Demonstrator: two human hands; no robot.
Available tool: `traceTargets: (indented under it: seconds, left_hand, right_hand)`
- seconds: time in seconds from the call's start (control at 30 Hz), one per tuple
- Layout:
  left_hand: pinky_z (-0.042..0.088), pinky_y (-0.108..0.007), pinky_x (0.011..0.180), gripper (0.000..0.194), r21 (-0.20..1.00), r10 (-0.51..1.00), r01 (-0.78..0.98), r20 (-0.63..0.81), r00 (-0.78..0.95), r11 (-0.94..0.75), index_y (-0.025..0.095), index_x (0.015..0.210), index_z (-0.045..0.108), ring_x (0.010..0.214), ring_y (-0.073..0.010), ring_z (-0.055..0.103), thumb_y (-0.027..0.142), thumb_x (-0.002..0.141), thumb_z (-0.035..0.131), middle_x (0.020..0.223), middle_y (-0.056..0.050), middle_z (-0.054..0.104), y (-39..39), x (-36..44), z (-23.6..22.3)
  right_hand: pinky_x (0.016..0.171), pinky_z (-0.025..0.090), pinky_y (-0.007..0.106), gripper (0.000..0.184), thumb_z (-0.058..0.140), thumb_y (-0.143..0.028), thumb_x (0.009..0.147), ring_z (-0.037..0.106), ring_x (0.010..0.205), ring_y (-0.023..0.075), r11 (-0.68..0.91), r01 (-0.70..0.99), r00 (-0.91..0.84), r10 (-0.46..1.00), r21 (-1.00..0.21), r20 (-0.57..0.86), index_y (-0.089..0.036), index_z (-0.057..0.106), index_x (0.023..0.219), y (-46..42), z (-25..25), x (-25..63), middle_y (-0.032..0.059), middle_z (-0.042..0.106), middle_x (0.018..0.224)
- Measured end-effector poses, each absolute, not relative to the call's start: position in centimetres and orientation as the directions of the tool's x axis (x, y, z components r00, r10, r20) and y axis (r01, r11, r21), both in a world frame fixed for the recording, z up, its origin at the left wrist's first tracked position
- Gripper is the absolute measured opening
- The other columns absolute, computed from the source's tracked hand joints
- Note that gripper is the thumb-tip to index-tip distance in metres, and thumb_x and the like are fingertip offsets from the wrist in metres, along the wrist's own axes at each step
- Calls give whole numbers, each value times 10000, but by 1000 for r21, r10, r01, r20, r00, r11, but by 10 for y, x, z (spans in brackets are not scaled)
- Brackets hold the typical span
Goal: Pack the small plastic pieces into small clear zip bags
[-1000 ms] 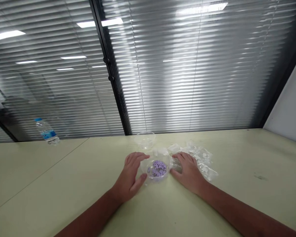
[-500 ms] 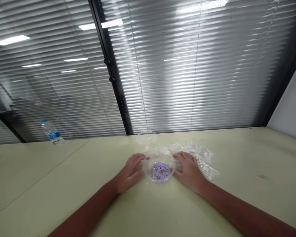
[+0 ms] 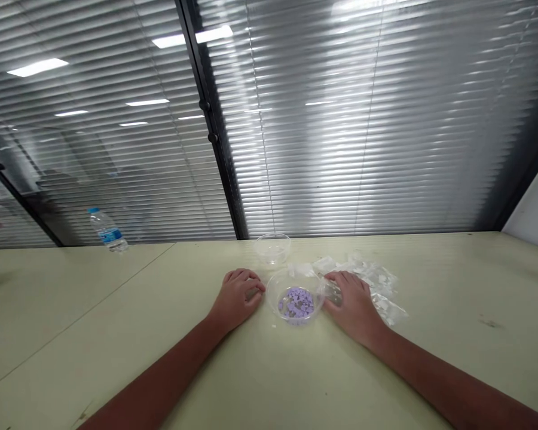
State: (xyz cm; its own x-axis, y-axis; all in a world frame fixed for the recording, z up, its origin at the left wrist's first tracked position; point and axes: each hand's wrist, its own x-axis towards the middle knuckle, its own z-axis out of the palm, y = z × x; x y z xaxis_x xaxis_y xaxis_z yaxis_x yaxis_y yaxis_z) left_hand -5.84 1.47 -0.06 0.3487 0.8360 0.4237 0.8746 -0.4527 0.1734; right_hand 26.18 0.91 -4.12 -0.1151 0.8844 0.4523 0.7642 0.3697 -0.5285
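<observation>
A clear round plastic bowl [image 3: 272, 301] stands on the table in front of me, with several small purple pieces [image 3: 298, 303] spread over its bottom. My left hand [image 3: 237, 298] rests on the table just left of the bowl, apart from it. Its fingers are curled in, the thumb close to the index fingertip, and I see nothing held there. At the bowl's right side lies my right hand [image 3: 350, 303], thumb and fingers apart, fingertips against or very near the wall. Crumpled clear plastic bags [image 3: 376, 279] lie behind and beside this hand.
A second clear plastic bowl [image 3: 272, 249] sits behind the first, near the glass partition with blinds [image 3: 314, 149]. A water bottle with a blue cap [image 3: 110, 233] stands at the back left of the pale table [image 3: 269, 382]. One tiny pale bit [image 3: 274, 326] lies before the bowl.
My left hand has come away from the bowl's left side, and its fingers have curled in. My right hand stays at the bowl. The whole view has shifted slightly.
</observation>
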Motion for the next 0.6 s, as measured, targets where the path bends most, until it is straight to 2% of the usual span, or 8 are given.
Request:
traceTargets:
  seconds: [0.17,0.33,0.47,0.6]
  left_hand:
    - [415,-432,1029,147,204,810,827,420,409,-523,266,953,774,1052,-247,649,236,820,718,1060,-31,740,16,-58,-1]
    - [411,-401,969,103,238,821,816,390,417,-527,293,913,812,1005,-229,651,351,895,729,986,-21,737,23,-65,-4]
    - [405,-396,938,176,225,828,823,369,423,-521,263,883,795,994,-237,639,382,945,680,951,-33,730,23,-65,-2]
    - [405,-379,889,206,203,831,830,348,435,-519,218,848,726,942,-232,628,356,969,632,894,-35,711,23,-62,-3]
  right_hand:
    - [1100,348,518,362,633,-367,876,576,1234,309,403,746,-128,868,-530,480,-250,637,1218,9,-41,262,75,685,1225]
    - [1102,350,532,355,655,-382,881,607,1196,302,440,672,-162,872,-595,462,-250,640,1210,7,-37,261,77,701,1216]
    - [1064,403,503,352,700,-425,890,624,1135,289,537,568,-297,841,-623,453,-264,646,1198,1,-30,261,67,714,1148]
    - [965,481,432,371,747,-387,871,640,1061,260,659,437,-465,748,-612,473,-263,644,1205,-8,-21,262,66,708,1121]
